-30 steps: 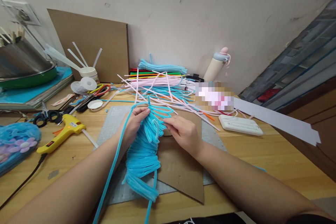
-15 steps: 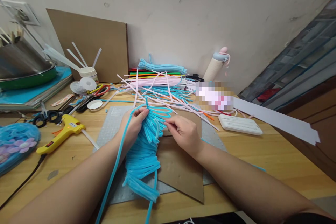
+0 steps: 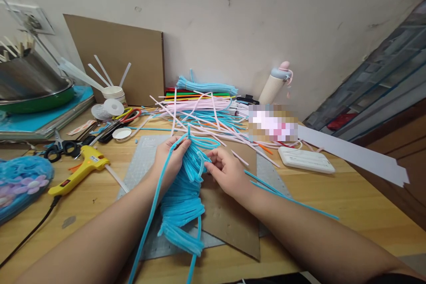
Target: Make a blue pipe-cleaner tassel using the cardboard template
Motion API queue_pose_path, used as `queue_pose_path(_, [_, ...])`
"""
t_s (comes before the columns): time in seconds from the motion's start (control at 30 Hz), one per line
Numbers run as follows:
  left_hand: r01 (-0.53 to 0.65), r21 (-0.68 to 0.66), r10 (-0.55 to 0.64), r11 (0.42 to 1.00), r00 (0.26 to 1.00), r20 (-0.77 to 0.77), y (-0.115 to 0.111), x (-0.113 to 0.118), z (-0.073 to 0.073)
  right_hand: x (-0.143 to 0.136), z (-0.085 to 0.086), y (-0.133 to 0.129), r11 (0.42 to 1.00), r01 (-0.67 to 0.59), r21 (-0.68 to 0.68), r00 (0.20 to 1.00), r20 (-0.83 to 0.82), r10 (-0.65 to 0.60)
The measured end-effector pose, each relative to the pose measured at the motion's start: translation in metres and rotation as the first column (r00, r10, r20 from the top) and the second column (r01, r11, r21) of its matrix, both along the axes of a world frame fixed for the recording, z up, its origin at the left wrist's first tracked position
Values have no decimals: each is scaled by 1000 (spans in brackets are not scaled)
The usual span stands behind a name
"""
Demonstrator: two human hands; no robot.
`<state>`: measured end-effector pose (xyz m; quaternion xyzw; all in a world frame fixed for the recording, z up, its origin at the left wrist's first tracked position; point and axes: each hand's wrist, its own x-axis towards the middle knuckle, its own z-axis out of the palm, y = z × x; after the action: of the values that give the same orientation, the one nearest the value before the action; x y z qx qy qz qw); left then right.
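Blue fuzzy stems, bent into loops and packed side by side into one long piece, lay near the middle of my head view, in front of the person and above the brown cardboard sheet and the grey cutting mat. I could not tell whether the lower end touched the mat. The left hand pinched the piece near its top between thumb and fingers, and one long strand ran from there down along the left forearm. The right hand was at the opposite edge, thumb and forefinger against the loops; I could not tell whether they were pressed together on a strand.

Beside the right forearm I saw two loose blue strands reaching from the mat onto the wooden table. Beyond the hands lay a heap of pink and blue stems, with a tied pale-blue bundle behind it by the wall. On my left were a yellow glue gun, black-handled scissors and a paper cup holding white sticks. To the right, a cream bottle was near the wall.
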<state>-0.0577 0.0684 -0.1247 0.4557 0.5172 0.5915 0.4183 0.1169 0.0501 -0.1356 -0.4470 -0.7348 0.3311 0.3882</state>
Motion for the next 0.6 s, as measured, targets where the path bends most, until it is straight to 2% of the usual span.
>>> queue_pose_path(0.1, [3,25,-1,1000,996,-85,-4,4,4,0,2,3,996,4,-86,999,40,-1])
queue_pose_path(0.23, [-1,45,7,999,992,-127,-13,11,14,1,10,3,1000,-17,17,989,148,14])
queue_pose_path(0.33, [-19,53,27,998,988,-153,-17,13,20,2,14,2,997,-58,51,985,165,49])
queue_pose_path(0.43, [-39,52,48,998,982,-181,-18,14,19,1,14,0,998,-40,44,987,158,33])
queue_pose_path(0.6, [-48,30,52,998,988,-144,-17,14,11,-2,14,-1,999,-21,27,990,142,17])
